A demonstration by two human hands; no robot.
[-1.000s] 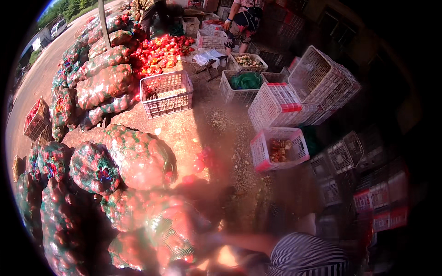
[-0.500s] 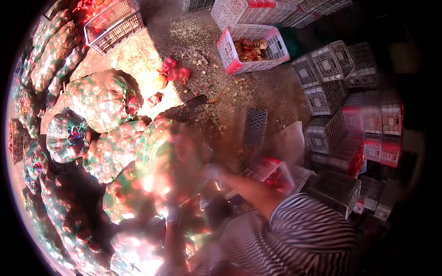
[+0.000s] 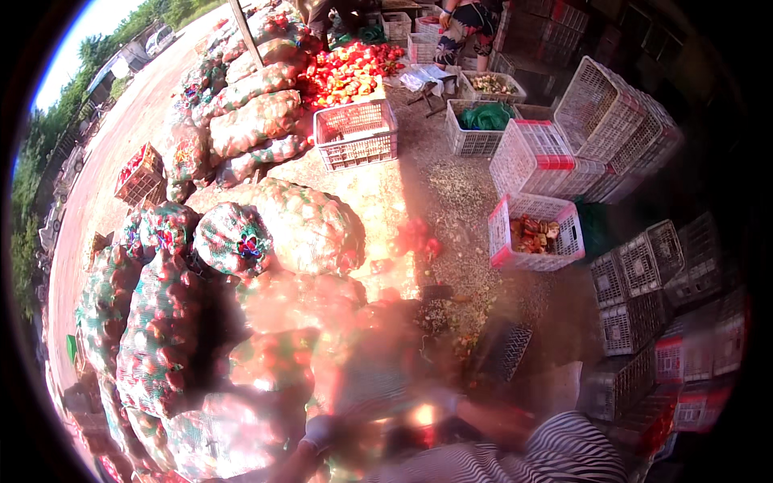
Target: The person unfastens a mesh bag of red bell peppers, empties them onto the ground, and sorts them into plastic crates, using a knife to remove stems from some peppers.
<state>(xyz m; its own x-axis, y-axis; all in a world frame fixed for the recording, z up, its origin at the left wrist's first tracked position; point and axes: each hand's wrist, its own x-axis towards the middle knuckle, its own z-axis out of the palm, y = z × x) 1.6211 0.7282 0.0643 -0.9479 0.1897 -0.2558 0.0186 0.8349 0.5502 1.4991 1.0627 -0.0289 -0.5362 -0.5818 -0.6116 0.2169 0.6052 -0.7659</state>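
Note:
A large green mesh sack (image 3: 362, 366), filled with what look like red peppers, stands right before me, blurred and crossed by glare. My left hand (image 3: 319, 432), in a pale glove, is against the near left side of this sack; blur hides how its fingers lie. On the sack's right side, my right hand (image 3: 441, 401) is smeared and partly lost in haze. Just beyond lies another mesh sack (image 3: 302, 302). A rounder full sack (image 3: 306, 225) is farther off, beside a tied sack end (image 3: 233, 239).
More mesh sacks (image 3: 157, 338) line the left. Loose red peppers (image 3: 415, 237) lie on the floor ahead, with a larger pepper heap (image 3: 346, 72) beyond. A crate (image 3: 356, 153) stands near it. Stacked crates (image 3: 636, 314) fill the right. Other people (image 3: 471, 24) are at the back.
My view has swung up and to the left, so the yard, pepper heap and people come into sight. Both hands stay by the near sack and now appear lower in the picture.

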